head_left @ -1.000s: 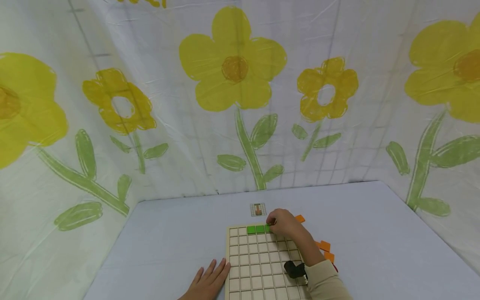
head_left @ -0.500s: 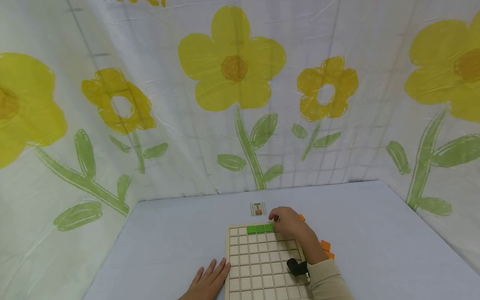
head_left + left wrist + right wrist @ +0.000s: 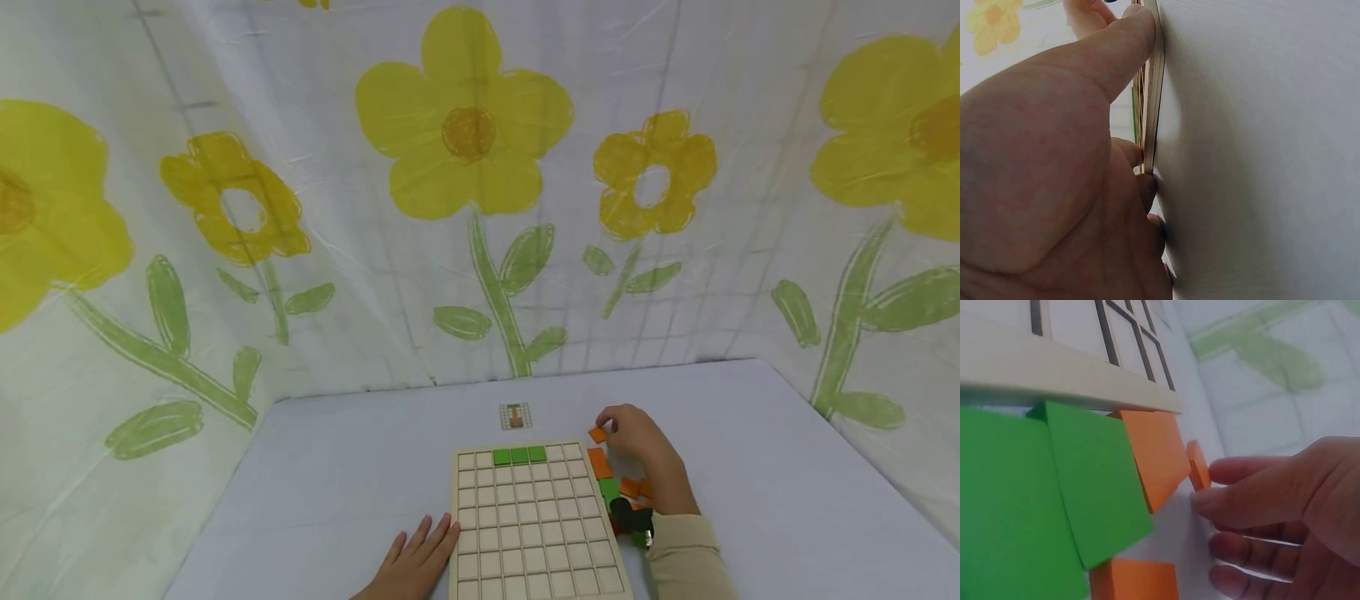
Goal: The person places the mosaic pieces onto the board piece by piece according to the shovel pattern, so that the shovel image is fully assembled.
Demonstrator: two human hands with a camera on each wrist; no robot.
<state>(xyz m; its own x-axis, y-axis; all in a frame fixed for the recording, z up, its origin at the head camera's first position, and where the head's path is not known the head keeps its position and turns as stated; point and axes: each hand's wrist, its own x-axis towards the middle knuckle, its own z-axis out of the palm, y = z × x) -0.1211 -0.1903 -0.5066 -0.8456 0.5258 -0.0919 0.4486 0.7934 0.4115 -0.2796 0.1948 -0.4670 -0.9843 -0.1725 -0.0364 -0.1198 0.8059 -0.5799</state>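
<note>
A pale wooden grid board lies on the table, with three green tiles side by side in its far row. Off its far right corner, my right hand pinches a small orange tile between thumb and fingers. In the right wrist view the thumb and index finger meet that orange tile at its edge, low at the table. My left hand rests with spread, straight fingers on the table, touching the board's left edge. Seen from the left wrist, the thumb lies along the board's side.
Loose tiles lie right of the board: orange ones, green ones and some red, partly hidden by the right wrist. A small card with a grid picture lies beyond the board. A flowered curtain hangs behind the table.
My right hand has left the third green tile in the far row and moved right, off the board, to the orange tile. The left hand stays put.
</note>
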